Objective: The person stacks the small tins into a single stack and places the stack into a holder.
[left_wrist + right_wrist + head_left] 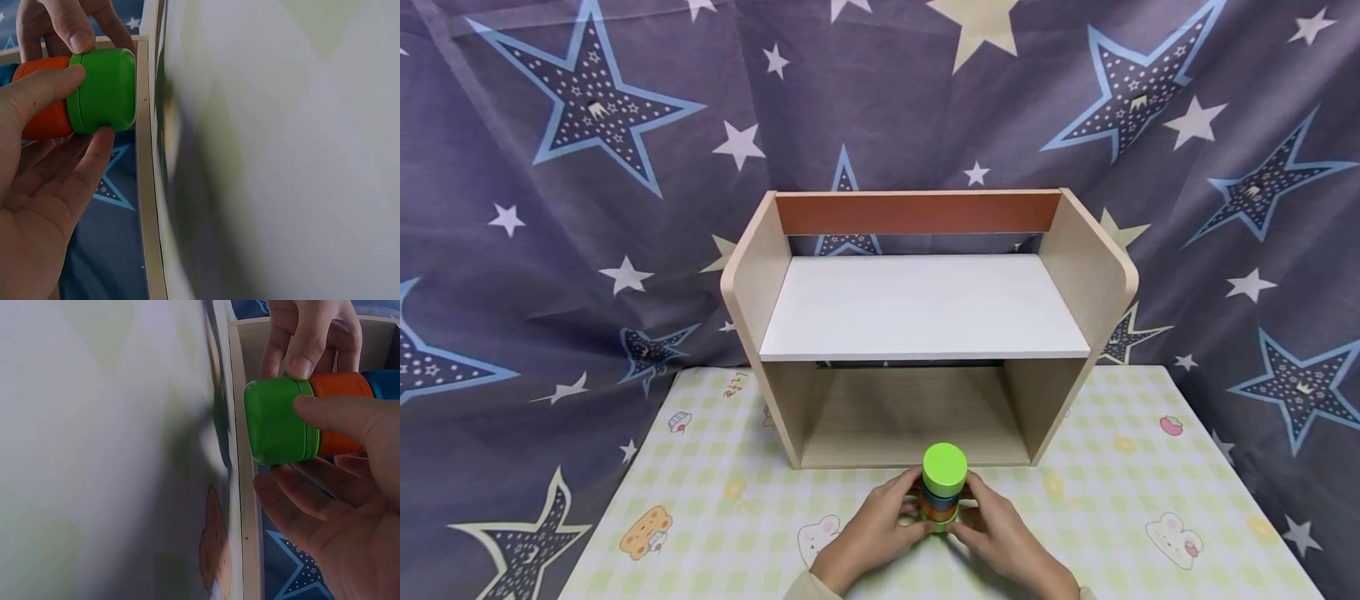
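Both hands hold a stack of coloured cylindrical cups [944, 471], upright over the tablecloth in front of the shelf. Its top is bright green, with blue, orange and green pieces below. My left hand [876, 527] grips the left side and my right hand [1006, 537] the right. Up close in the left wrist view, the thumb lies across the seam of the lower green cup [106, 90] and the orange cup [47, 100]. In the right wrist view, the right thumb touches the green cup [278, 422]. Fingers hide much of the lower stack.
A small wooden shelf unit [925, 308] with a white board stands directly behind the hands. A checked tablecloth [700, 533] with cartoon prints covers the table. Behind hangs a dark star-patterned curtain [685, 67].
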A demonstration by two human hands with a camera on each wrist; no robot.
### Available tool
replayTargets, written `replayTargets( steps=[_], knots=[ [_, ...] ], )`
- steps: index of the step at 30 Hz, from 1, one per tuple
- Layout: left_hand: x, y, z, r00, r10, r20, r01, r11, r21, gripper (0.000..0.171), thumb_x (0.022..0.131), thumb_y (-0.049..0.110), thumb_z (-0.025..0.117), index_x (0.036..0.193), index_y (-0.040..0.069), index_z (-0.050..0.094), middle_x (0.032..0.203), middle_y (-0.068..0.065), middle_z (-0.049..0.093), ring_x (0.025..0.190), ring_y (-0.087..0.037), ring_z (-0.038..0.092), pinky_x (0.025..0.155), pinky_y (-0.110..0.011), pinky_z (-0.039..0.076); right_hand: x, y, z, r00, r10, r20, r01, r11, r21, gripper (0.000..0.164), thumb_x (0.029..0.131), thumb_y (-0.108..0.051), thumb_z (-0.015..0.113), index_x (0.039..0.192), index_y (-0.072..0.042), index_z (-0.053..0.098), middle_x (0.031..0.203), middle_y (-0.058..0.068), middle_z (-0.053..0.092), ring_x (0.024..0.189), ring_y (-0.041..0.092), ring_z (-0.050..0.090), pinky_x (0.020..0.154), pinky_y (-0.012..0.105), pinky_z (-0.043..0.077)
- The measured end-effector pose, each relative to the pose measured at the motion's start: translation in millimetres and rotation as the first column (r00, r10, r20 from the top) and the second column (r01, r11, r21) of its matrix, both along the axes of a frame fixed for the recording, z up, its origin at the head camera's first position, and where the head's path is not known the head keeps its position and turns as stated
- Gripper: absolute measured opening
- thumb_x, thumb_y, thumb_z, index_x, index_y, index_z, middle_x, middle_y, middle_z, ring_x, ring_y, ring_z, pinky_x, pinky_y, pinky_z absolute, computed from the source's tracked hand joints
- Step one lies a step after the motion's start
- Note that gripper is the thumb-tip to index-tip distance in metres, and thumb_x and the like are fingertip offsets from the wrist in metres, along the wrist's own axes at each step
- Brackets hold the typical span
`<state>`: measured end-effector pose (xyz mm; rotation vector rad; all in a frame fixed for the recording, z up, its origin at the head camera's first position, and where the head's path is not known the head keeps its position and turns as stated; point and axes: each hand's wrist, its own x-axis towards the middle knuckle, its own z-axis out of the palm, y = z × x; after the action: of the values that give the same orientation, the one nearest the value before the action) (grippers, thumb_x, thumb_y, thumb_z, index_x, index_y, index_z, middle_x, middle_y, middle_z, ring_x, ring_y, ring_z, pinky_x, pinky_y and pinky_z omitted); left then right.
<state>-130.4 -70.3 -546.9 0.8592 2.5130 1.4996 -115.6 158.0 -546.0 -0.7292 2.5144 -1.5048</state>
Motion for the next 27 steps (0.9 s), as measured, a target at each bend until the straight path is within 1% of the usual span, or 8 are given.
replayTargets(
  steps=[2,4,7,12,16,23,27],
  knots=[
    [0.4,-1.3,0.1,1.0,0.001,-0.006,-0.001,1.0,0.001,0.069,0.088,0.016,0.08,0.147,0.017,0.045,0.132,-0.003,0.06,0.117,-0.015,0.059,0.09,-0.02,0.053,-0.1,-1.0,0.1,1.0,0.0,-0.008,0.0,1.0,0.0,0.067,0.092,-0.014,0.075,0.148,-0.008,0.038,0.133,0.008,0.058,0.117,0.028,0.06,0.089,0.025,0.056],
    [0.9,-2.7,0.6,1.0,0.001,0.003,-0.001,1.0,0.003,0.069,0.089,0.017,0.08,0.148,0.016,0.044,0.133,-0.005,0.059,0.118,-0.015,0.059,0.09,-0.02,0.053,-0.1,-2.1,0.4,1.0,0.002,-0.014,-0.002,1.0,0.0,0.067,0.092,-0.013,0.075,0.148,-0.008,0.038,0.133,0.008,0.058,0.117,0.027,0.06,0.09,0.024,0.055],
    [1.7,-4.9,1.4,1.0,0.004,0.013,-0.004,1.0,0.006,0.069,0.089,0.017,0.079,0.148,0.015,0.044,0.134,-0.005,0.058,0.119,-0.016,0.059,0.09,-0.02,0.053,0.0,-4.1,1.1,1.0,0.004,-0.027,-0.004,1.0,0.01,0.068,0.092,-0.013,0.076,0.148,-0.008,0.038,0.133,0.007,0.058,0.117,0.026,0.06,0.09,0.026,0.056],
    [2.6,-8.2,2.0,1.0,0.005,0.012,-0.006,1.0,0.018,0.069,0.088,0.015,0.08,0.148,0.018,0.043,0.132,-0.003,0.059,0.118,-0.016,0.059,0.091,-0.021,0.053,0.4,-7.3,2.2,0.999,0.0,-0.032,0.001,1.0,0.025,0.069,0.092,-0.013,0.075,0.149,-0.009,0.036,0.134,0.007,0.057,0.117,0.027,0.06,0.09,0.03,0.057],
    [2.7,-10.5,4.5,1.0,0.005,0.024,-0.005,1.0,0.029,0.071,0.088,0.015,0.08,0.148,0.021,0.042,0.131,-0.002,0.059,0.118,-0.015,0.059,0.091,-0.022,0.053,-0.5,-9.1,4.1,0.999,0.0,-0.036,0.001,1.0,0.023,0.069,0.092,-0.013,0.075,0.149,-0.009,0.037,0.135,0.007,0.057,0.117,0.027,0.06,0.09,0.031,0.057],
    [-0.4,-13.8,9.7,1.0,-0.011,0.02,0.01,0.998,0.055,0.073,0.088,0.013,0.079,0.15,0.017,0.04,0.132,-0.005,0.06,0.118,-0.017,0.059,0.092,-0.023,0.053,-3.8,-11.6,10.6,0.996,0.011,-0.094,-0.011,1.0,0.006,0.073,0.09,-0.007,0.077,0.15,-0.01,0.036,0.136,0.008,0.056,0.118,0.027,0.059,0.089,0.035,0.058],
    [-2.1,-15.8,13.0,1.0,-0.015,0.026,0.014,0.998,0.061,0.073,0.089,0.013,0.079,0.15,0.018,0.04,0.132,-0.004,0.06,0.118,-0.016,0.059,0.093,-0.023,0.053,-5.4,-12.6,12.9,0.993,0.019,-0.118,-0.019,1.0,0.007,0.075,0.09,-0.008,0.077,0.151,-0.011,0.035,0.137,0.008,0.056,0.118,0.027,0.059,0.088,0.037,0.058]
  ],
)
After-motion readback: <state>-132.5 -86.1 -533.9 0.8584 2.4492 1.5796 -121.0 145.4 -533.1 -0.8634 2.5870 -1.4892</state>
